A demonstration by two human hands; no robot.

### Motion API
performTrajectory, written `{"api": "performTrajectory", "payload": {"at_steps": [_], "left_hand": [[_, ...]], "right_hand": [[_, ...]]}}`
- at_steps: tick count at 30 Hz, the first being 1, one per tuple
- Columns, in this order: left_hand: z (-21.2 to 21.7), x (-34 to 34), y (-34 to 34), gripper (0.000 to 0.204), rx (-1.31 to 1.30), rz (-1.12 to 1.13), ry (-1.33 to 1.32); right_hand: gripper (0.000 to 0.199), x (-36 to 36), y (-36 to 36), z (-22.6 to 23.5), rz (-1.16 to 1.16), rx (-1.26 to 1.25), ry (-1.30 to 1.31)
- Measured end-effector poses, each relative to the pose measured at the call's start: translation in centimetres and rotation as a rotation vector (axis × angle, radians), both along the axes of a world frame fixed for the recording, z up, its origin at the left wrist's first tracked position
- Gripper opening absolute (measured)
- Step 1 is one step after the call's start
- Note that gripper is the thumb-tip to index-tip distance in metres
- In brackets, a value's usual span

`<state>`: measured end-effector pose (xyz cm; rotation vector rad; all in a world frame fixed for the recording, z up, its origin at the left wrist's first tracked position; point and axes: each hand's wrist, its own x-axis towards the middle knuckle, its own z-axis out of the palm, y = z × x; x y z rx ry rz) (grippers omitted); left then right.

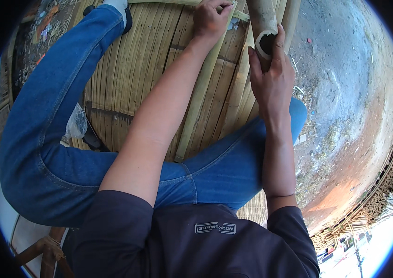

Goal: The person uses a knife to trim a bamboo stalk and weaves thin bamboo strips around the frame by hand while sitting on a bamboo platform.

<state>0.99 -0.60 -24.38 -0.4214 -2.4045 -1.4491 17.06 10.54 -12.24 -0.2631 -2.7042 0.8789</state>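
My left hand [211, 22] is at the top of the view, fingers closed at the far end of a long split bamboo strip [199, 99]. That strip slants down toward my lap, its near end by my thigh. On the right, my right hand [274, 76] wraps the near end of a thick bamboo tube [261, 16]. The thumb lies on its left side and the fingers on its right. The tube's hollow, dark opening faces me, and its far end runs out of view.
Beneath both hands is a bamboo slat platform [131, 69]. My jean-clad legs [57, 92] are folded on it. A clear plastic bag [76, 123] lies by my left leg. Bare ground [340, 92] stretches to the right, with stacked bamboo poles [381, 199] farther off.
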Motion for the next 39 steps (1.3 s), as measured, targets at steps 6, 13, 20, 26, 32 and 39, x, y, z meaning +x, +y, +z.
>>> {"api": "performTrajectory", "payload": {"at_steps": [6,13,20,26,32,39], "left_hand": [[0.7,0.7,-0.1,0.012,0.033,0.027,-0.314],[0.9,0.9,0.0,0.011,0.184,-0.037,-0.218],[0.0,0.6,0.2,0.008,0.030,-0.008,-0.052],[0.1,1.2,-0.5,0.008,0.073,0.006,-0.093],[1.0,1.2,0.2,0.007,0.064,-0.017,-0.182],[0.3,1.1,0.1,0.006,0.165,0.048,-0.140]], "right_hand": [[0.078,0.1,-0.5,-1.5,0.067,0.119,-0.217],[0.076,-0.6,-0.3,-1.6,0.007,0.143,-0.259],[0.075,-0.6,-0.3,-1.4,-0.004,0.230,-0.421],[0.076,-0.5,-1.6,1.1,-0.033,0.151,-0.027],[0.079,-0.9,-1.0,-1.6,-0.018,0.233,-0.154],[0.083,-1.6,-1.9,-1.7,0.029,0.266,-0.348]]}}
